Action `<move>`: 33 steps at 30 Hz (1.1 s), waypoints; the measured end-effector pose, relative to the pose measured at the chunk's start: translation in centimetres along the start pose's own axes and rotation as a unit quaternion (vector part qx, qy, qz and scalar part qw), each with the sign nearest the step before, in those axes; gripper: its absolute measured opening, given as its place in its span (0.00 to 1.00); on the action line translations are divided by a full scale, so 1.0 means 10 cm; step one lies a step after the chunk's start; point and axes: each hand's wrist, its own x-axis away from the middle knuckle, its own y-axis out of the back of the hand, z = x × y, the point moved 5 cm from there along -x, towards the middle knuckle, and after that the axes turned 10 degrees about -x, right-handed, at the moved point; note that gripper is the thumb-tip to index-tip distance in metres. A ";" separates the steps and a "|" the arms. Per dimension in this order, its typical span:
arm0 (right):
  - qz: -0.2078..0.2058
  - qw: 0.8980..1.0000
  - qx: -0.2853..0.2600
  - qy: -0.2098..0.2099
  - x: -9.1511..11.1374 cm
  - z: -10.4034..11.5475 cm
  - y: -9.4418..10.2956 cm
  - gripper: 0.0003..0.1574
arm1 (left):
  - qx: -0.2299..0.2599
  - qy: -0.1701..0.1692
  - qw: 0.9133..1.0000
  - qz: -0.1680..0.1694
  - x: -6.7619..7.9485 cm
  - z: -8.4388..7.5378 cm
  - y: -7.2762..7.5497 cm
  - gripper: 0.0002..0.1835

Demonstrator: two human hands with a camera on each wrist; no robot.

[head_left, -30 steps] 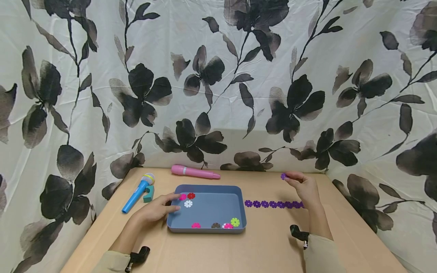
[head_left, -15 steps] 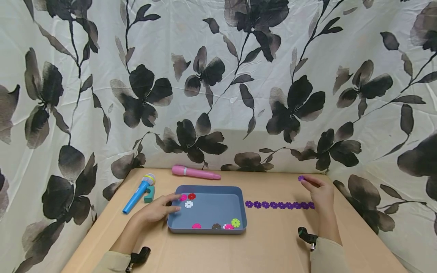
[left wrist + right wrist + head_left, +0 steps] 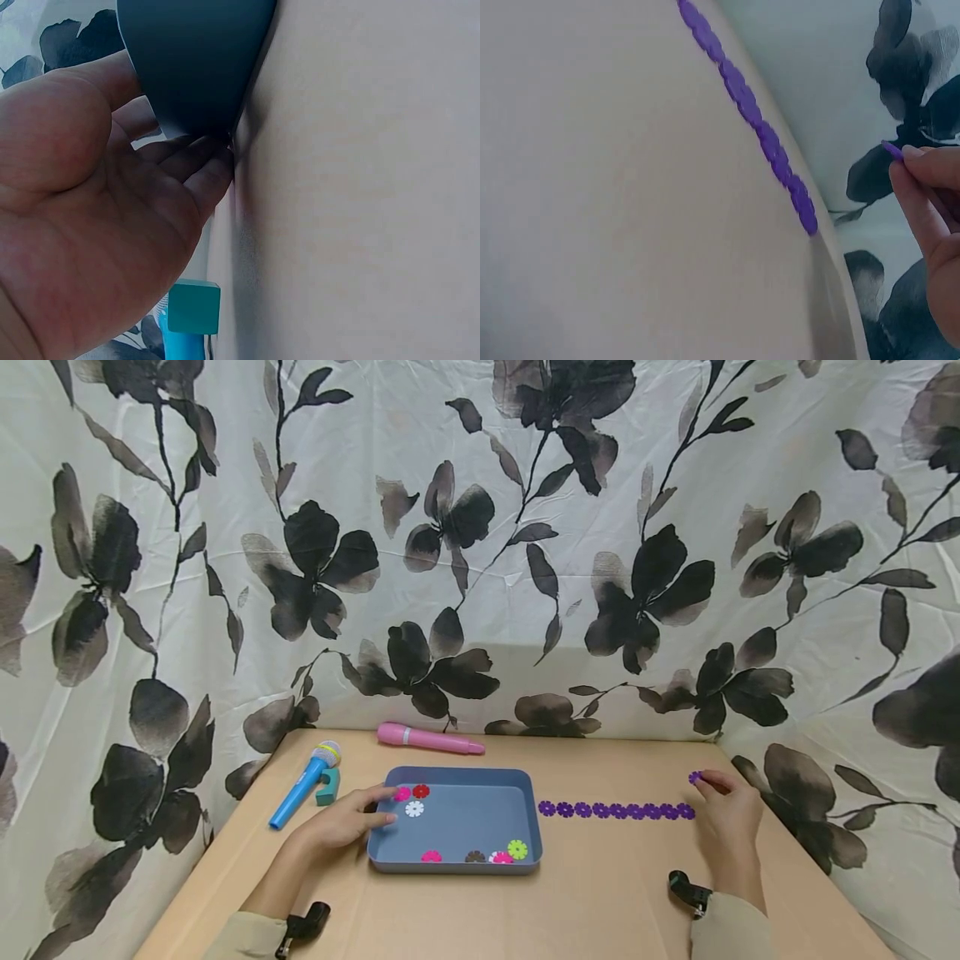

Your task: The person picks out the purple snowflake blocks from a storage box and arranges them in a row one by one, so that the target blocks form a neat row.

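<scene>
My right hand [image 3: 727,810] pinches a purple flower-shaped disc [image 3: 695,777] between thumb and forefinger. It is raised off the table, near the right end of a row of purple flower-shaped discs [image 3: 618,812]. In the right wrist view that row [image 3: 741,91] runs diagonally, and the pinched disc [image 3: 892,150] appears edge-on. My left hand [image 3: 345,818] grips the left side of the blue-grey tray [image 3: 453,866]. Thumb and forefinger reach over the rim, while the other fingers curl against the outside wall, as the left wrist view shows.
Inside the tray are loose flower discs: red [image 3: 421,791], white [image 3: 414,808], green [image 3: 517,849], brown [image 3: 475,857] and pink [image 3: 431,856]. A blue toy microphone [image 3: 300,789] and a teal block [image 3: 327,787] lie left of it. A pink microphone-shaped toy [image 3: 429,739] lies behind, near the curtain [image 3: 540,568].
My right hand has moved right and then down towards the row's right end, carrying the purple disc. More of the row's right end shows. The left hand and tray stay put.
</scene>
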 end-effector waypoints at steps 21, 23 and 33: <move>0.034 0.997 0.062 0.004 -0.01 -0.23 0.10 0.17 | -0.001 0.004 1.000 0.002 0.00 0.03 0.00 0.33; 0.036 0.996 0.077 0.016 -0.02 -0.22 0.10 0.16 | -0.001 0.004 1.000 0.002 0.00 0.02 0.00 0.33; 0.035 0.992 0.116 0.023 -0.06 -0.24 0.09 0.14 | -0.001 0.002 1.000 0.003 -0.01 0.02 -0.01 0.33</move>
